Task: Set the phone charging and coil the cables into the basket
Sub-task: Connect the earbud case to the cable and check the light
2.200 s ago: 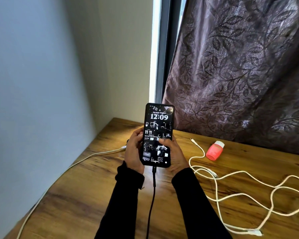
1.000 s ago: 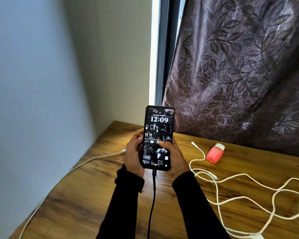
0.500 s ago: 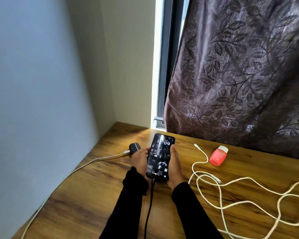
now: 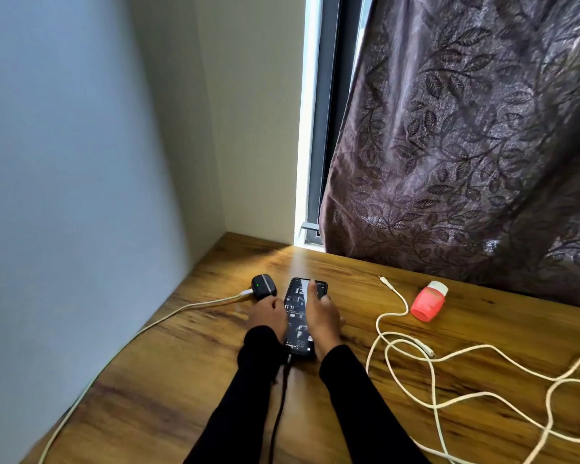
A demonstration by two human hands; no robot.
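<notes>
The table (image 4: 188,373) carries a loose tangle of white cables (image 4: 431,370) on its right side, not yet coiled, and no basket is in view — so the tidying half of the task looks untouched. The phone (image 4: 298,316) lies flat near the table's middle with a black cable (image 4: 280,396) in its bottom port and its screen lit, so the charging half looks done. Both hands — left hand (image 4: 268,314), right hand (image 4: 322,318) — hold its long edges, fingers curled around it.
</notes>
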